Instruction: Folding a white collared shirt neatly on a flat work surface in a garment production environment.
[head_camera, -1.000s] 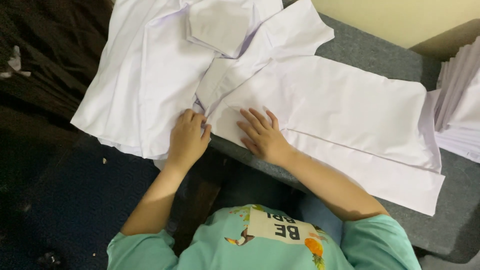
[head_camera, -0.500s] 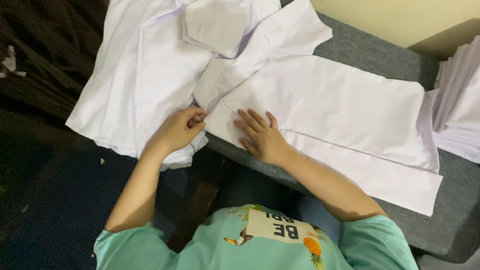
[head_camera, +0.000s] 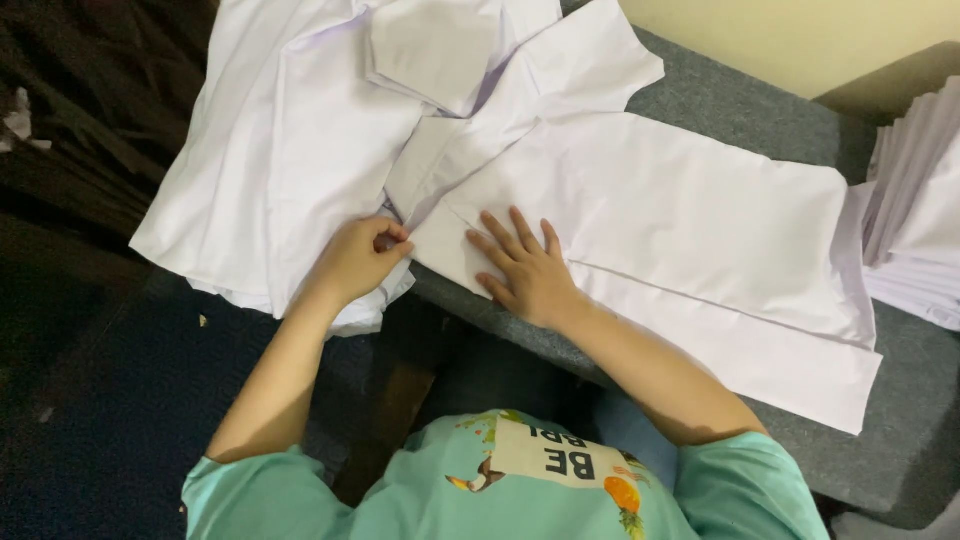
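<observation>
Two bare hands work a white shirt (head_camera: 640, 230) spread across a grey felt-covered table (head_camera: 760, 120), seen from the head camera. Half a second ago the left hand (head_camera: 355, 262) lay more open at the table's near corner; it has now curled into a loose fist, its fingers (head_camera: 392, 240) pinching a fold of white cloth at the shirt's edge, which reads as a fresh grip taken for the fold in hand. The right hand (head_camera: 525, 270) has not shifted: it lies flat, fingers spread and gripping nothing, pressing the folded panel down just right of the left fingertips. Beyond both sets of fingers the collar (head_camera: 435, 50) and loose sleeves bunch up, and left of the left fingers the cloth hangs off the table's edge. Far right of the right fingers, a stack of folded white garments (head_camera: 915, 220) sits on the same surface. Below the hands shows a teal T-shirt (head_camera: 500, 490); dark floor and dark cloth fill the left side, a pale yellow wall (head_camera: 800, 40) rises behind the table
</observation>
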